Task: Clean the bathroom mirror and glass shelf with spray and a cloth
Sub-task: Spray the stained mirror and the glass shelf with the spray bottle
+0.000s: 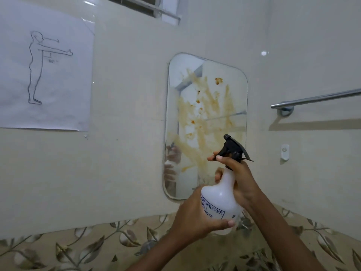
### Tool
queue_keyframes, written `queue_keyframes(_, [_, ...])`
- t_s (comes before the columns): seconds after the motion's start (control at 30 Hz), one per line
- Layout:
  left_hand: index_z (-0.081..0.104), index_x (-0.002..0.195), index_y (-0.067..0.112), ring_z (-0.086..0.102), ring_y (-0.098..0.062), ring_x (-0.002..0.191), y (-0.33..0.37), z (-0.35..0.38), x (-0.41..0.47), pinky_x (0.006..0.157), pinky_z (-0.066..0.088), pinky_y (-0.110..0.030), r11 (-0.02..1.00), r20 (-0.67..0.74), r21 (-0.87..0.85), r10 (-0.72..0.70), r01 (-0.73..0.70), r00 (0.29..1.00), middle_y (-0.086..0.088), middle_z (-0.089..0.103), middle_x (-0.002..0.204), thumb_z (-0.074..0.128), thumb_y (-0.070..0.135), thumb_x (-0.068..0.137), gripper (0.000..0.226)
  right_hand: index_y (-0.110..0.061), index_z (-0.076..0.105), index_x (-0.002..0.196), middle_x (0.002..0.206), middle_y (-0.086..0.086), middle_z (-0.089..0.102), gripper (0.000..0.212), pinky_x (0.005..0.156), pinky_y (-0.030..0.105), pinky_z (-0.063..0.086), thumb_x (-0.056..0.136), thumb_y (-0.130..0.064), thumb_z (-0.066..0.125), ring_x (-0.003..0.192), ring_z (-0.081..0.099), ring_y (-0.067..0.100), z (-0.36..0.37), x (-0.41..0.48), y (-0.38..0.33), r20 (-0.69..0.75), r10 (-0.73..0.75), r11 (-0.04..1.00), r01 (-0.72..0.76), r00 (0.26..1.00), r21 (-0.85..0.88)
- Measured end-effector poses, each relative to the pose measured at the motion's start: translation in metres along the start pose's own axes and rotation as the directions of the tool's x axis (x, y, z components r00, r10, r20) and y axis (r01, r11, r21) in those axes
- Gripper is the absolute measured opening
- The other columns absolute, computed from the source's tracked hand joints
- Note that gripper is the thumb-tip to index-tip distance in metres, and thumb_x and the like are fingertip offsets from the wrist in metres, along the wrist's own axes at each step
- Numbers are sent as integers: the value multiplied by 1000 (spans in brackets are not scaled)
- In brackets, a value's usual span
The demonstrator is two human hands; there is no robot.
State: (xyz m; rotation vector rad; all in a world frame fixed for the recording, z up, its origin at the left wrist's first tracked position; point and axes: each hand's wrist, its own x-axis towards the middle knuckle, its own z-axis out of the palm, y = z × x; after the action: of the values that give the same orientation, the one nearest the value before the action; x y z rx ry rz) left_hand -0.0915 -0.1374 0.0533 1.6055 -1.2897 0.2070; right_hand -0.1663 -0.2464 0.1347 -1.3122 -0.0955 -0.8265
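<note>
Two hands on the bottle (220, 194), just before the mirror's (234, 90) lower edge: right hand (239, 173) wraps the neck, finger at the black trigger (232, 147); left hand (193, 214) grips the base. Brown smears (203, 114) streak the mirror.

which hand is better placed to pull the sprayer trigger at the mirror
Right hand: it grips the spray bottle neck at the black trigger head; the left hand only holds the base.
</note>
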Motion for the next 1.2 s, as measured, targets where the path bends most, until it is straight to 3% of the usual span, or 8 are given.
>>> queue_keyframes(0.23, [46, 124, 36, 55, -3, 110, 21, -50, 66, 98, 45, -35, 991, 326, 95, 57, -92, 944, 13, 60, 122, 59, 69, 71, 64, -5, 60, 82, 87, 12, 70, 6, 40, 21, 38, 80, -7, 54, 32, 36, 15, 10, 42, -49, -126, -46, 998, 40, 991, -52])
queue_keyframes(0.3, [47, 130, 30, 49, -9, 119, 21, -81, 93, 102, 38, -33, 937, 220, 303, 107, -172, 970, 7, 53, 134, 46, 66, 82, 61, -4, 59, 82, 86, 13, 69, 7, 39, 20, 37, 80, -7, 52, 33, 35, 15, 6, 59, -72, -128, -56, 997, 49, 990, -56])
queue_keyframes(0.37, [49, 130, 24, 48, -19, 122, 13, -119, 119, 99, 38, -36, 750, -68, 633, 303, -193, 951, 1, 51, 135, 37, 65, 82, 64, -5, 58, 81, 86, 14, 68, 7, 38, 20, 37, 80, -7, 52, 33, 35, 14, 0, 75, -94, -128, -90, 993, 80, 988, -82])
queue_keyframes(0.43, [49, 130, 17, 52, -27, 120, -4, -156, 136, 95, 41, -40, 517, -157, 844, 493, -143, 856, -8, 53, 134, 34, 59, 81, 66, -5, 59, 79, 85, 14, 67, 8, 38, 21, 37, 81, -8, 52, 32, 35, 13, -7, 88, -112, -131, -127, 985, 110, 983, -131])
queue_keyframes(0.57, [30, 143, 21, 42, -32, 131, -44, -200, 147, 107, 22, -40, 245, -16, 962, 481, -117, 877, -13, 39, 146, 30, 52, 88, 63, -7, 58, 72, 78, 12, 65, 14, 38, 21, 37, 83, -12, 54, 32, 36, 13, -21, 106, -137, -164, -154, 964, 112, 974, -242])
queue_keyframes(0.67, [34, 142, 27, 35, -36, 135, -57, -202, 149, 108, 23, -47, 84, 103, 982, 501, -167, 859, -13, 36, 148, 34, 55, 85, 64, -9, 57, 68, 73, 11, 62, 19, 38, 23, 36, 85, -16, 53, 32, 37, 14, -34, 116, -147, -201, -178, 941, 108, 963, -320])
queue_keyframes(0.87, [31, 143, 31, 28, -38, 137, -62, -200, 151, 108, 24, -52, 39, 112, 987, 531, -156, 840, -13, 32, 150, 35, 61, 83, 67, -5, 54, 65, 55, 10, 58, 26, 40, 24, 34, 86, -19, 54, 30, 36, 15, -54, 126, -147, -257, -203, 927, 101, 945, -362])
queue_keyframes(1.2, [29, 144, 33, 27, -41, 137, -61, -202, 150, 108, 25, -55, -2, 157, 983, 513, -182, 844, -14, 32, 150, 35, 60, 84, 65, -4, 60, 73, 69, 14, 63, 20, 36, 23, 36, 88, -15, 51, 34, 37, 17, -52, 134, -135, -202, -205, 905, 107, 958, -411])
